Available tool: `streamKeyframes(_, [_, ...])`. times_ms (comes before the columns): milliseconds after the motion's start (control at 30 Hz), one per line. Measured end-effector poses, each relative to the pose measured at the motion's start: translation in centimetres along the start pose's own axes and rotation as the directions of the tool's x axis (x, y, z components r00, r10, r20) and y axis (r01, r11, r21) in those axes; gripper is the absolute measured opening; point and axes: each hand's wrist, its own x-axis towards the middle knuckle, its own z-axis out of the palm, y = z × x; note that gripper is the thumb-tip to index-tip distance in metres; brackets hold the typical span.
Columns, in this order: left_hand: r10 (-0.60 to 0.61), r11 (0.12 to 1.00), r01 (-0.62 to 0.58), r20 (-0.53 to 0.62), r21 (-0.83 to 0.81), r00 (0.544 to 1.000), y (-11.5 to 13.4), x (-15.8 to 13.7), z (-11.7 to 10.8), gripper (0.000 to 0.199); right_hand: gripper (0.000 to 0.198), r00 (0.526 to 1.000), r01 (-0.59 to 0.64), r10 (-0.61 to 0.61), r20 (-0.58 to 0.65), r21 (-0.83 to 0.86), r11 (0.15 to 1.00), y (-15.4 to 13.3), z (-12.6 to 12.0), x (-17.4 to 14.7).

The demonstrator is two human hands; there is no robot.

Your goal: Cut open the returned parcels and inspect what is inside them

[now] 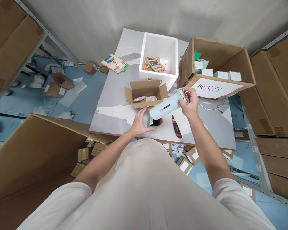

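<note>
"What is farthest left?"

"A big carton (26, 159), open, standing beside the bench (120, 86). Next, paper and scraps lie on the blue floor (86, 105)."

"And on the bench?"

"A few books (114, 63) at its left edge, stacked askew, the top one pale. Then the left hand (139, 124), low at the near edge. Its grip is spread, thumb apart from the fingers, curved about the near left side of a small box (160, 121). Whether the skin touches the box cannot be told."

"What lies behind that?"

"An open box (145, 85), flaps up, with whitish packing inside. Behind it stands a white tub (170, 81) holding printed packs (156, 65)."

"Where is the bottle (165, 108)?"

"In the air above the bench, between the hands. It is pale blue, marked with dark lettering, and tilted, its base down to the left just over the small box's dark mouth."

"Who holds it?"

"The right hand (190, 103). Its grip is closed round the shiny top end. Below the bottle, a red and black knife (176, 127) lies on the bench."

"And farther right?"

"A signed carton (187, 60), leaning back, with pale boxes (207, 72) inside and a handwritten sheet (217, 88) on its front. A white cable (207, 108) trails below it. Past the bench, brown cartons (266, 92) fill a rack."
</note>
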Motion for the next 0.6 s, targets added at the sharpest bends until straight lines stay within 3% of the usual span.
streamKeyframes(100, [0.034,0.997,-0.041,0.095,0.070,0.995,-0.9,0.9,1.3,0.105,0.051,0.999,-0.014,0.012,-0.045,-0.045,0.999,0.8,-0.3,-2.0])
streamKeyframes(200, [-0.003,0.999,-0.002,0.099,0.054,0.995,-1.5,1.2,2.7,0.080,0.047,0.995,-0.044,0.039,-0.089,-0.061,0.997,1.4,-0.5,-3.5])
streamKeyframes(333, [-0.047,0.998,0.043,0.090,0.042,0.995,-2.1,0.7,3.5,0.061,0.050,0.994,-0.072,0.068,-0.082,-0.058,0.996,1.7,-0.7,-4.8])
streamKeyframes(467, [-0.039,0.999,0.040,0.107,-0.012,0.993,-2.8,0.3,3.3,0.053,0.056,0.992,-0.032,0.055,0.115,-0.199,0.979,0.4,-1.0,-5.4])
streamKeyframes(600, [-0.055,0.989,0.080,0.196,-0.124,0.979,-3.7,-0.1,3.3,0.055,0.061,0.907,0.120,0.045,0.419,-0.360,0.925,-1.7,-0.4,-5.7])
